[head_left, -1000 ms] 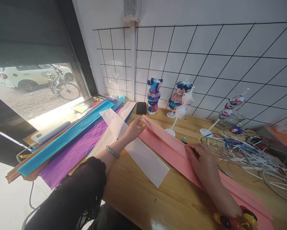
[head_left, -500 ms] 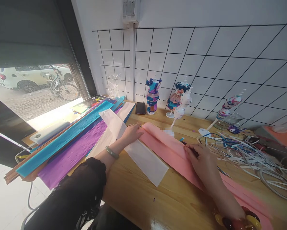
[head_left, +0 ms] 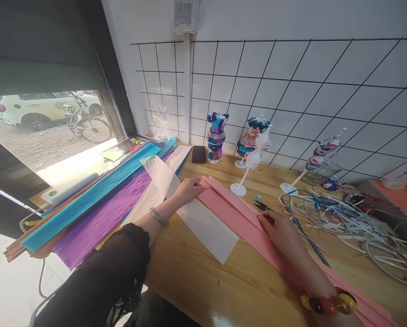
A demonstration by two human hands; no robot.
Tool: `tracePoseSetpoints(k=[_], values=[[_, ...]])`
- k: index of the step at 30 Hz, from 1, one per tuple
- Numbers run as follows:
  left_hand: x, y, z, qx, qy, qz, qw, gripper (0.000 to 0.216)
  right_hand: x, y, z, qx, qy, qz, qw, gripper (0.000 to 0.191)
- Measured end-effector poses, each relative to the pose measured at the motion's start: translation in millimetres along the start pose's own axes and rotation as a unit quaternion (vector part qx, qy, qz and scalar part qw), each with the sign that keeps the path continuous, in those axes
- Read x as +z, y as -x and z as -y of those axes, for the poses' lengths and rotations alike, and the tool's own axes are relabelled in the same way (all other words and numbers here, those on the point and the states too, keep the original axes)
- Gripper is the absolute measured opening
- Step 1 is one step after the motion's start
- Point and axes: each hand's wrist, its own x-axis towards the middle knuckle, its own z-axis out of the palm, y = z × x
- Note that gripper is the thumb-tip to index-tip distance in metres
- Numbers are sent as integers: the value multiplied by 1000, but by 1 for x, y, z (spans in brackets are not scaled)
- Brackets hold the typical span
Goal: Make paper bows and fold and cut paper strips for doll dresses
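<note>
A long strip of pink crepe-like paper [head_left: 228, 210] runs slantwise across the wooden table, its far long edge folded over toward me. My left hand [head_left: 188, 190] pinches the strip's far end, thumb and fingers closed on it. Farther down the strip, my right hand [head_left: 280, 229] grips the folded edge between thumb and fingers. Just beyond the right fingers lie black-handled scissors [head_left: 262, 206], partly hidden by that hand. A white paper strip [head_left: 210, 230] lies beside the pink one, passing under my left wrist.
Blue paper [head_left: 97, 193] and purple paper [head_left: 108, 215] are layered at the left. A phone [head_left: 199, 154] lies at the back. Small dressed mannequins [head_left: 217, 136] and a bare white mannequin [head_left: 254, 156] stand along the wall. Tangled strips [head_left: 349, 227] cover the right side.
The pink paper's raised flap has come down toward me and lies flatter. My right hand has shifted slightly left, and the scissors behind it show more. My left fingers have drawn together.
</note>
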Motion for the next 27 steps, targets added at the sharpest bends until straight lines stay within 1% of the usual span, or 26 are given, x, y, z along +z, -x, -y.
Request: tracePoseSetpoints(k=[3,6,8,9,10,11,12,13,15,17,19,20,22,23,25,27], values=[[-4,3,-5,-8,59,-5,998,22,-2,-1,0,9,-2,-2,1000,25],[-14,6,-12,-13,184,-1,983,36,-5,-1,1,8,-5,-9,1000,28],[-25,9,-18,-11,278,32,960,49,-6,-1,2,5,-11,-9,1000,29],[-32,10,-21,2,330,57,942,56,-7,0,3,6,-18,-6,1000,29],[-39,12,-23,18,378,95,921,61,-7,0,4,8,-26,-2,1000,30],[-46,13,-25,37,410,116,904,64,-7,1,5,8,-35,4,999,30],[-53,14,-26,53,425,131,894,65,-6,1,7,4,-46,11,999,31],[-60,15,-26,61,426,145,891,65,-5,2,8,-5,-57,21,998,31],[-70,16,-23,65,396,165,901,63,-3,3,10,-32,-75,44,996,31],[-76,15,-15,69,353,144,922,61,-1,4,12,-58,-77,64,993,31],[-77,14,-4,67,311,120,940,55,1,4,12,-72,-68,73,992,30],[-76,13,1,58,293,121,947,53,2,4,12,-76,-62,72,993,30],[-71,10,11,24,258,141,955,52,3,3,11,-77,-51,57,994,30],[-68,8,15,7,241,153,958,56,3,3,11,-74,-48,45,995,29],[-62,3,21,-12,207,126,970,64,2,3,11,-66,-46,21,997,29],[-56,-1,22,-9,149,66,987,70,1,4,12,-64,-49,5,997,28]])
